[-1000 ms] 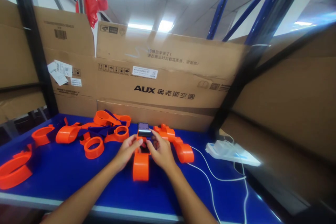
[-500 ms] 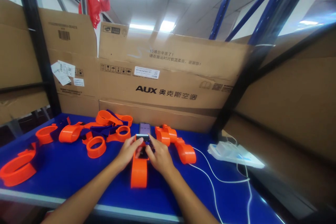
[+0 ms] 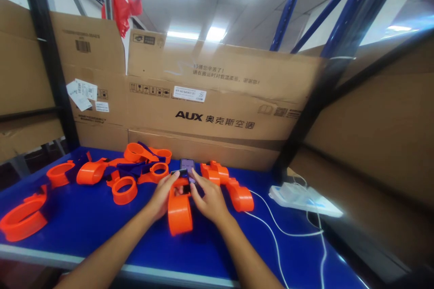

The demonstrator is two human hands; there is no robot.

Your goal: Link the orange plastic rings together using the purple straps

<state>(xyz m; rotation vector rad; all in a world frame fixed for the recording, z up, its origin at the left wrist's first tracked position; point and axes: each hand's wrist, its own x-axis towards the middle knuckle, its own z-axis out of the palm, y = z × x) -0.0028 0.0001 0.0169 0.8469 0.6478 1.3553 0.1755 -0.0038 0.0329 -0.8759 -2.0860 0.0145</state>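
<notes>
An orange tape dispenser (image 3: 180,216) is in my left hand (image 3: 162,196), its round loop toward me and its dark edge at the far end. My left thumb presses along the top near that edge, and the other fingers are hidden behind it. At its right side is my right hand (image 3: 212,196), thumb and index finger apart. The right fingertips come close to the dispenser; whether they touch it I cannot tell. A phone (image 3: 187,163) with a lit screen stands just behind the hands.
Several orange tape dispensers (image 3: 125,190) lie on the blue tabletop (image 3: 135,235) at left, more (image 3: 241,196) to the right. White cables run from a power strip (image 3: 305,198) at right. Cardboard (image 3: 217,99) walls the back; a dark post (image 3: 301,131) rises at right.
The dispenser has turned and tipped, its loop now slightly higher and its far edge slanted. My right thumb and index finger have moved off its far end and spread apart.
</notes>
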